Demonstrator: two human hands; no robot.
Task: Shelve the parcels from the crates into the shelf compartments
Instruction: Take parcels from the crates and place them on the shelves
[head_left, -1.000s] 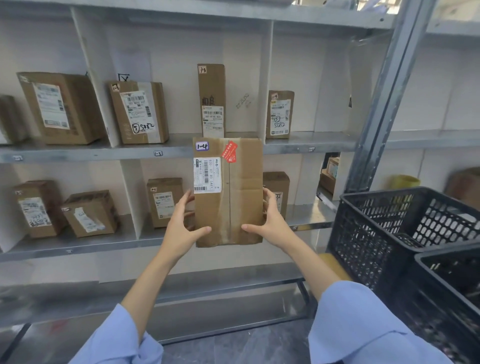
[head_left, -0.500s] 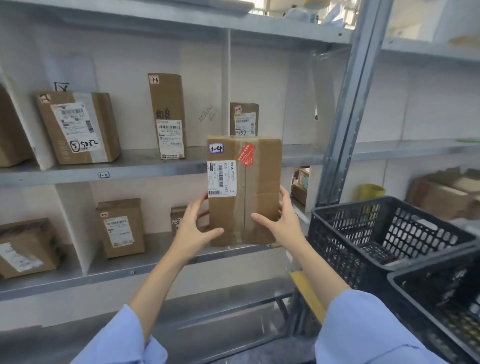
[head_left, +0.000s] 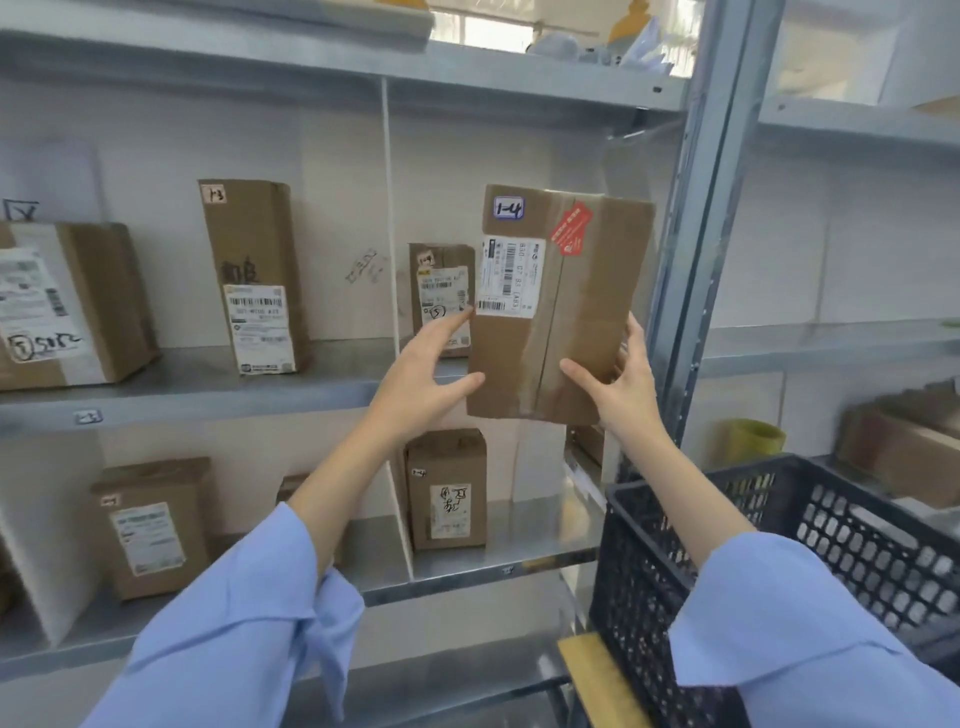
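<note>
**Parcel marked 1-4 held up at the shelf's right-hand compartment**

A person in light blue sleeves (head_left: 244, 618) holds a brown cardboard parcel (head_left: 576, 322) upright at centre right of the frame, in front of the right compartment of the middle shelf board (head_left: 208, 387) and just left of a grey metal upright (head_left: 696, 234). The parcel's lower edge sits about level with the board's front lip; whether it touches the board cannot be told. Its front carries a blue-bordered tag reading 1-4, a white barcode label and a red sticker.

The right hand (head_left: 621, 387) grips the lower right corner, with the thumb across the front and the fingers curled round the right edge. The left hand (head_left: 421, 379) lies against the left edge with its fingers nearly straight, thumb tip at the lower left side.

A smaller labelled parcel (head_left: 441, 291) stands at the back of the same compartment, partly hidden by the held one. Left of the white divider (head_left: 389, 208) stands a tall parcel (head_left: 254, 275), with a wider parcel (head_left: 67, 306) at the left edge of the frame. On the shelf board below, more parcels stand upright, one (head_left: 447, 488) directly under the hands. A black plastic crate (head_left: 831, 545) fills the lower right of the frame
</note>
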